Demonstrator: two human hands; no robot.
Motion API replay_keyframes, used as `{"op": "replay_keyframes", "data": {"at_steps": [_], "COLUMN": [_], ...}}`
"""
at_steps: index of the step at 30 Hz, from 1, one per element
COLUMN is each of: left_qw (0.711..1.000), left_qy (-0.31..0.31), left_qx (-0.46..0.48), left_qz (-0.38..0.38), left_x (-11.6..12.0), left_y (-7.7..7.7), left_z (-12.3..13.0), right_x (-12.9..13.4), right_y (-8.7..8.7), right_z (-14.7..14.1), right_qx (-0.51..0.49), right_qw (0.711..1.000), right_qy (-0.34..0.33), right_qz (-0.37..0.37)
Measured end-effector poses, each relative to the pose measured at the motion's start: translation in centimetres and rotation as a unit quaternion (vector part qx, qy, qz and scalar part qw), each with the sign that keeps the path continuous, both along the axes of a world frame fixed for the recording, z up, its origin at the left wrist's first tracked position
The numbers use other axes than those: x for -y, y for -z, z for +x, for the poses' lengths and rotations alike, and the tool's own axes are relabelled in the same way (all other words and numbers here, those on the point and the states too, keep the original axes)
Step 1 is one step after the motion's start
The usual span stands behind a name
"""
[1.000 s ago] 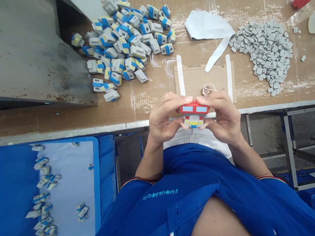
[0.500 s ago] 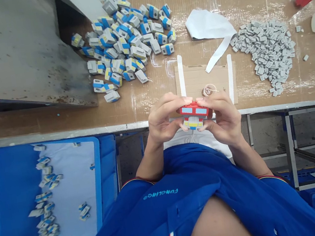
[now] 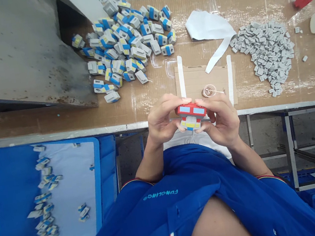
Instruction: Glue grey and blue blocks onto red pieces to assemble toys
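Note:
Between my hands is a red toy piece point(image 3: 191, 110) with two light blue panels, and below it, touching it, a grey, yellow and blue block point(image 3: 190, 123). My left hand point(image 3: 162, 120) grips the left side, fingers on the red top and thumb at the lower block. On the right side my right hand point(image 3: 221, 115) holds the same pair, its thumb by the lower block. Behind them a cardboard sheet point(image 3: 193, 77) lies on the table with white strips, and a small round container point(image 3: 209, 91) sits on it.
Grey, blue and yellow blocks point(image 3: 129, 38) are heaped at the back left, beside a metal machine point(image 3: 13, 49). Small grey pieces point(image 3: 268, 49) form another pile at the right. A white cloth point(image 3: 207, 25) lies between. A blue crate point(image 3: 100, 172) stands lower left.
The red piece and the block have shifted slightly left and tilted a little. My right hand has moved slightly left with them.

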State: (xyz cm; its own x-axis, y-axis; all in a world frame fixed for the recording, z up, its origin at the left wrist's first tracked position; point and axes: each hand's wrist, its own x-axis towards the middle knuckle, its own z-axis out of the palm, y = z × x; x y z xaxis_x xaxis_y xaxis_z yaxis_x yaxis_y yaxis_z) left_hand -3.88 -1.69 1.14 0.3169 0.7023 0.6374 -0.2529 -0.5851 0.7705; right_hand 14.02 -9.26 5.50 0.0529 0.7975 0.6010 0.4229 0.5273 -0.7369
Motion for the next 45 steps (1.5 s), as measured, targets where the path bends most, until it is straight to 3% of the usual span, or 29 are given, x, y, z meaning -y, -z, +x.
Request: {"op": "replay_keyframes", "data": {"at_steps": [15, 22, 34, 45], "left_qw": [0.999, 0.998, 0.997, 0.998], "left_qy": [0.007, 0.021, 0.026, 0.034], "left_qx": [0.025, 0.028, 0.038, 0.040], "left_qz": [-0.021, -0.045, -0.058, -0.043], "left_x": [0.3, 0.5, 0.6, 0.2], "left_y": [-0.2, -0.8, -0.8, -0.4], "left_z": [0.7, 0.8, 0.8, 0.1], "right_x": [0.2, 0.3, 0.4, 0.4], "right_y": [0.3, 0.2, -0.3, -1.0], "right_z": [0.4, 0.4, 0.1, -0.6], "right_qx": [0.003, 0.032, -0.011, 0.031], "right_qw": [1.000, 0.999, 1.000, 0.999], "right_qy": [0.002, 0.038, 0.000, 0.003], "right_qz": [0.007, -0.008, 0.004, 0.028]}}
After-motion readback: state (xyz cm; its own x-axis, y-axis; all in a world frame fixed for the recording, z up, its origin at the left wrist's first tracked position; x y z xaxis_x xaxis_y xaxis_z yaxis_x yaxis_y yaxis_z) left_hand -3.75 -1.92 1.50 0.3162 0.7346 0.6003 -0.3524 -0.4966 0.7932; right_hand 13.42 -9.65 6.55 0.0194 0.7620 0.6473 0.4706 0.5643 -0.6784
